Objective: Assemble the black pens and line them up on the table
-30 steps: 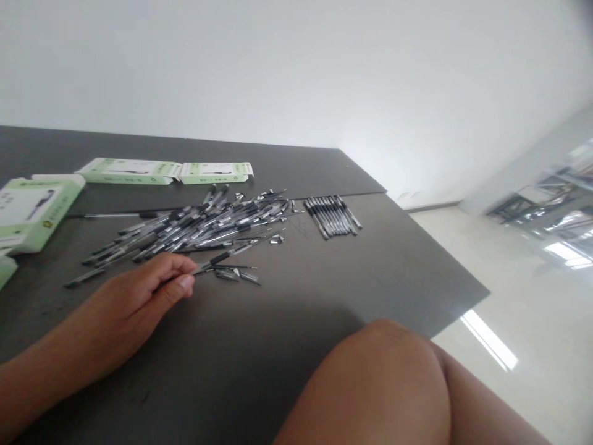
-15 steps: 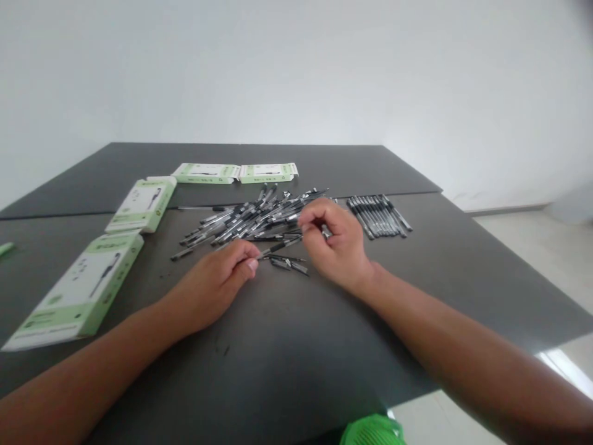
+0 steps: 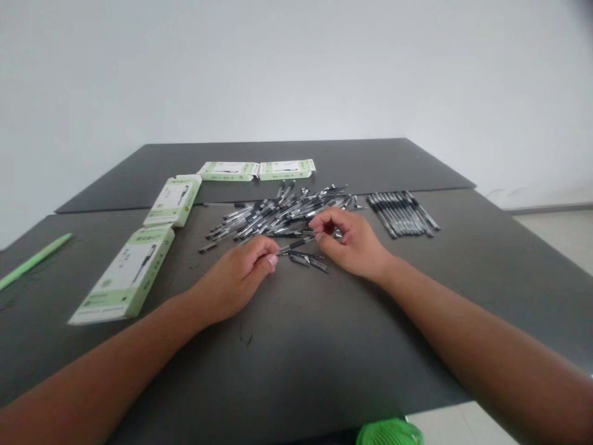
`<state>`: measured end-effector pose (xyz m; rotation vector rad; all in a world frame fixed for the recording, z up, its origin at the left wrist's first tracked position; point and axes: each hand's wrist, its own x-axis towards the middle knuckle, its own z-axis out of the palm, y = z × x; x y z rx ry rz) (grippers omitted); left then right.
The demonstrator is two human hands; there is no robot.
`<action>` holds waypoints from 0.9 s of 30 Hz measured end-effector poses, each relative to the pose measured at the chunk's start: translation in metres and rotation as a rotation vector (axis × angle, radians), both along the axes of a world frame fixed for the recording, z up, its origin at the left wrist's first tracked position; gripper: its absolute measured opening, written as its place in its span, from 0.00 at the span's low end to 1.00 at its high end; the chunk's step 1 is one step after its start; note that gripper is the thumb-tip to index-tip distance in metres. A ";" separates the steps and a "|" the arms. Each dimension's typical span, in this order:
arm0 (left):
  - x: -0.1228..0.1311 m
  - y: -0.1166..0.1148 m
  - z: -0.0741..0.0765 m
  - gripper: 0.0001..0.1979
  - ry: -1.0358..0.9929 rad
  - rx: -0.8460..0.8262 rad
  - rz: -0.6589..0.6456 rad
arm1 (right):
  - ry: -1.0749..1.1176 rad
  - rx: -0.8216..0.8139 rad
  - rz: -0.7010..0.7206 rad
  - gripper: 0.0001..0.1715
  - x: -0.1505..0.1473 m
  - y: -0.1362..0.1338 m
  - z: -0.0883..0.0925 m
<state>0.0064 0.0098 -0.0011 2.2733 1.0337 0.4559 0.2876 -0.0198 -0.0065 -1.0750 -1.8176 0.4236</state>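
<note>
My left hand rests on the dark table with its fingers pinched on one end of a black pen. My right hand is curled at the pen's other end, fingertips closed near it. Just behind both hands lies a loose pile of black and clear pens. A few small pen caps lie on the table between my hands. To the right, a neat row of black pens lies side by side.
Green and white pen boxes lie at the left, and two more lie at the back. A green strip lies at the far left. Something green shows below the table's near edge.
The view swung left and settled on the table. My right hand came in from the lower right and closed at the far end of the pen held by my left hand.
</note>
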 end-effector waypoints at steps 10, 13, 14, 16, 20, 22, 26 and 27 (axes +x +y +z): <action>0.000 0.000 -0.001 0.14 -0.036 0.020 -0.038 | 0.044 -0.063 0.098 0.11 -0.006 -0.003 -0.006; -0.001 0.000 0.000 0.15 -0.004 0.033 -0.026 | 0.119 -0.103 0.074 0.14 -0.003 -0.001 -0.005; -0.001 0.000 0.000 0.15 0.002 0.035 -0.017 | 0.147 -0.113 0.046 0.13 -0.001 0.000 -0.004; -0.001 -0.001 0.000 0.16 0.005 0.033 -0.005 | 0.184 -0.125 -0.032 0.09 0.003 0.003 -0.002; -0.001 -0.002 0.001 0.16 -0.002 0.025 0.008 | 0.144 -0.067 -0.144 0.09 0.010 0.007 0.001; -0.001 -0.002 0.001 0.15 -0.006 0.031 0.009 | 0.066 -0.025 -0.159 0.10 0.011 0.007 0.002; -0.002 -0.001 0.000 0.15 -0.019 0.050 0.001 | -0.079 -0.011 -0.166 0.10 0.013 0.005 0.007; -0.002 -0.001 0.000 0.15 -0.023 0.052 0.001 | -0.101 -0.026 -0.166 0.08 0.014 0.004 0.009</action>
